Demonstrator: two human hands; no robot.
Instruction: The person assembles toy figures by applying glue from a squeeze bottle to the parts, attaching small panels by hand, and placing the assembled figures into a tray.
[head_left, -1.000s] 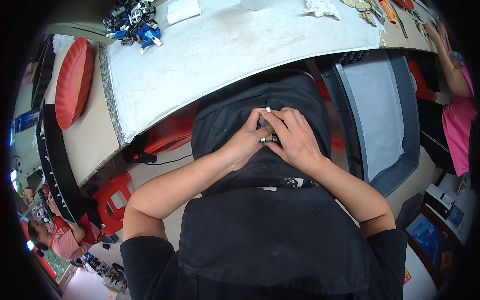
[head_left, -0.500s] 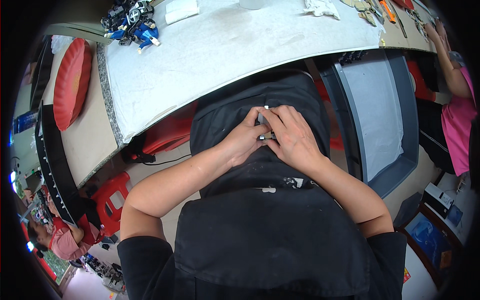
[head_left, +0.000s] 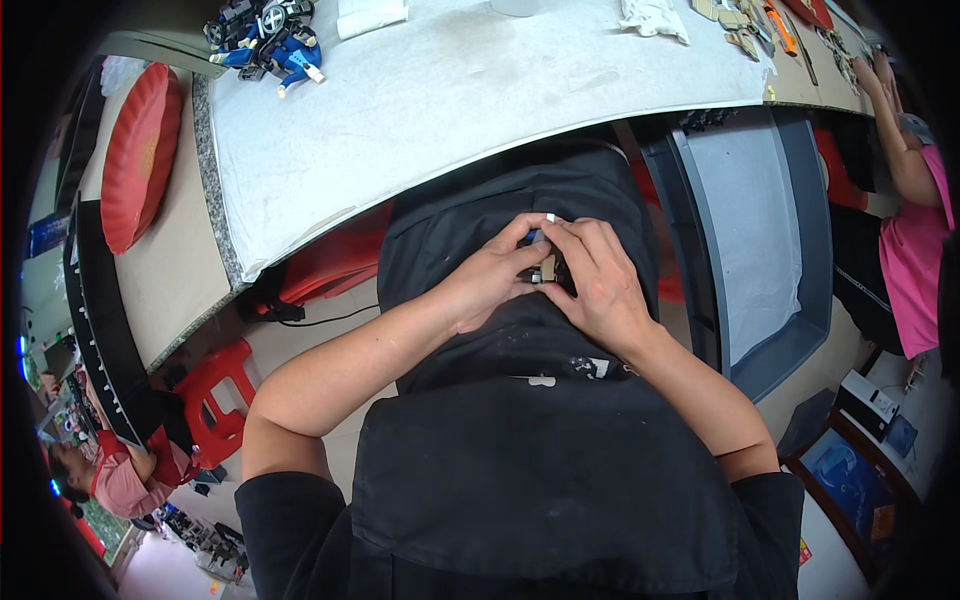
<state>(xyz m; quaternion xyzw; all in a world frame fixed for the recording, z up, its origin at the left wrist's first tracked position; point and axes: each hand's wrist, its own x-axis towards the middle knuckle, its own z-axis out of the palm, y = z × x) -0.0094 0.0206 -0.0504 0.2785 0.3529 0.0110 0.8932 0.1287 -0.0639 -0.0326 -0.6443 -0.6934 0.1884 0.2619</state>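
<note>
Beyond the lap (head_left: 450, 230), a white-covered table (head_left: 450, 110) is bearing blue-and-black toy parts (head_left: 272, 48); a grey tray (head_left: 815, 220) is standing rightward. The left hand (head_left: 500, 272) and right hand (head_left: 608, 285) are together pinching a small piece (head_left: 546, 271) above the lap (fingers (head_left: 577, 246) are covering most), its white tip (head_left: 551, 217) pointing tableward, its long axis apparently running forward.

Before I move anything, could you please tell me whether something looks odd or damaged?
White marks stand out on the black apron, perhaps stains or wear. Greyish smudges dull the white table covering. The small part is largely hidden by the fingers, so I cannot judge it.
</note>
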